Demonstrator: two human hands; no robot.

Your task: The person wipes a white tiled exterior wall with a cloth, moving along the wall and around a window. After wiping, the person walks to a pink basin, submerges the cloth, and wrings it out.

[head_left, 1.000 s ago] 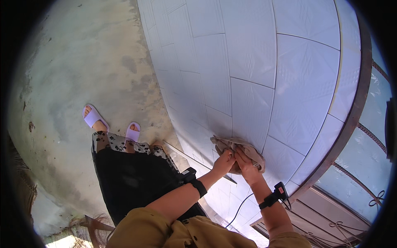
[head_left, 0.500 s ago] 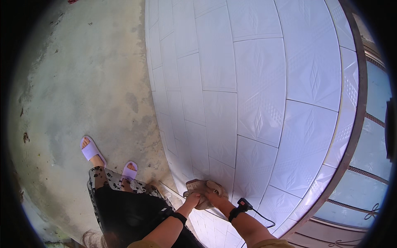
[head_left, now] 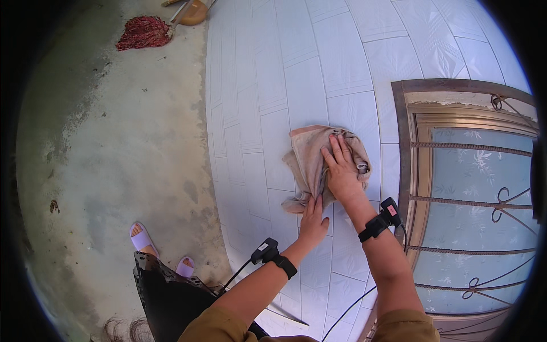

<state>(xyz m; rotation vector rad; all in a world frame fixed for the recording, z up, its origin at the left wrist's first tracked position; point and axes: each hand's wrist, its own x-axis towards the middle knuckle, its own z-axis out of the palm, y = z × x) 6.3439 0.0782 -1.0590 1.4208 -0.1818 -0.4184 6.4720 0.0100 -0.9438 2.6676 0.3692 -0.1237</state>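
Observation:
A brownish-grey cloth (head_left: 310,157) with a pinkish edge lies part spread, part crumpled against the pale tiled wall (head_left: 250,102). My right hand (head_left: 343,174) presses flat on the cloth's right side, its fingers stretched out. Below and left of it, my left hand (head_left: 313,225) touches the cloth's lower edge with extended fingers, the thumb held apart. Each wrist carries a black strap with a small box and a cable. The tiles under the cloth are hidden.
To the right is a window (head_left: 473,188) with a brown frame and rusty bars. A red mop head (head_left: 144,33) and a tan object (head_left: 195,12) lie on the concrete floor (head_left: 125,148) at the far left. Feet in lilac slippers (head_left: 142,236) stand below.
My hands have moved farther up the picture and apart, with the cloth now spread wider. The view has shifted, bringing in the mop and more of the window.

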